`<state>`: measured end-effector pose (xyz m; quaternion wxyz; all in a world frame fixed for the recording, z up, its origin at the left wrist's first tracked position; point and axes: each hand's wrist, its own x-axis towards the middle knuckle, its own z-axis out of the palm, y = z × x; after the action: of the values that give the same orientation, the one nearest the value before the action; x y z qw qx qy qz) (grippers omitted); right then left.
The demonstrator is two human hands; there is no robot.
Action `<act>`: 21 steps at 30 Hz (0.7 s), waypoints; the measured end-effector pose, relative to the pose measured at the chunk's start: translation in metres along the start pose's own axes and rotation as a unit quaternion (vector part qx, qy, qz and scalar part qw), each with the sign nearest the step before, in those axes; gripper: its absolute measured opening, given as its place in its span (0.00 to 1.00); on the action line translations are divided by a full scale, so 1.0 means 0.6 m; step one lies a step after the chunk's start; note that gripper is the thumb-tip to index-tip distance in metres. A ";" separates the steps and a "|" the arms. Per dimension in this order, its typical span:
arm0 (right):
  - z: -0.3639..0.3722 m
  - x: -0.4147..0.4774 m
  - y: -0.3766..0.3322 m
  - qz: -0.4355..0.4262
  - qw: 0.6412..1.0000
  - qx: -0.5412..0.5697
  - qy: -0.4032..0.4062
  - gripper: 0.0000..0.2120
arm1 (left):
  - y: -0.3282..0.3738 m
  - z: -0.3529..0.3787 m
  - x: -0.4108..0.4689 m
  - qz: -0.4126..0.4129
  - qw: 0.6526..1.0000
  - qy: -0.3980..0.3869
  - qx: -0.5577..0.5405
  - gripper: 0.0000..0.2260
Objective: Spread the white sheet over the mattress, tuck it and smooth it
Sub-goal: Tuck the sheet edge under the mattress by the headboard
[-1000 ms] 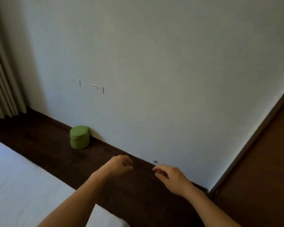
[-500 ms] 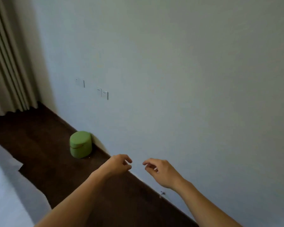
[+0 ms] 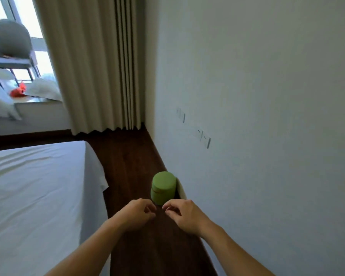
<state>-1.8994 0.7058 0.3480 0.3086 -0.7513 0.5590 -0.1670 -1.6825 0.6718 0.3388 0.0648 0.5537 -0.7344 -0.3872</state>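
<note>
View has swung left over the last second: earlier it was mostly wall (image 3: 267, 96) with a sliver of bed at the lower left; now the white sheet (image 3: 34, 188) fills the left side, with the curtain (image 3: 92, 66) and a grey chair (image 3: 10, 42) by the window beyond; the green cylindrical container (image 3: 163, 188), seen to the left before, now sits just ahead of the hands, against the wall. Left hand (image 3: 136, 215) and right hand (image 3: 184, 215) remain close together over the dark wood floor (image 3: 131, 160), fingers loosely curled, holding nothing, apart from the sheet. We read this as a turn back towards the bed. The sheet is already spread across the top, with shallow creases; its near edge drapes loose down the side and a corner hangs free above the floor; tucking and smoothing along this side look outstanding. Hidden or unclear: the mattress itself lies under the sheet; the bed's far and left sides are cut off, so we cannot tell if they are tucked; the fingertips are soft with blur; a red item on the sill is too small to name.
</note>
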 end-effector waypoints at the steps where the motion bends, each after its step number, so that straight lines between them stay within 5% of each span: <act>1: -0.010 0.051 0.004 -0.015 1.000 -0.003 -0.006 0.11 | -0.009 -0.022 0.032 -0.008 1.000 0.014 -0.008 0.06; 10: -0.135 0.507 0.043 -0.065 0.997 -0.027 -0.012 0.10 | -0.068 -0.244 0.335 -0.021 0.991 0.093 -0.092 0.06; 21: -0.175 1.019 0.079 -0.107 0.992 -0.028 -0.059 0.10 | -0.189 -0.540 0.718 -0.017 0.992 0.108 -0.066 0.07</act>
<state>-1.8018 0.0913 0.3390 0.3000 -0.8238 0.4604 -0.1391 -1.5892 0.1288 0.3469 0.1730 0.5994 -0.6864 -0.3736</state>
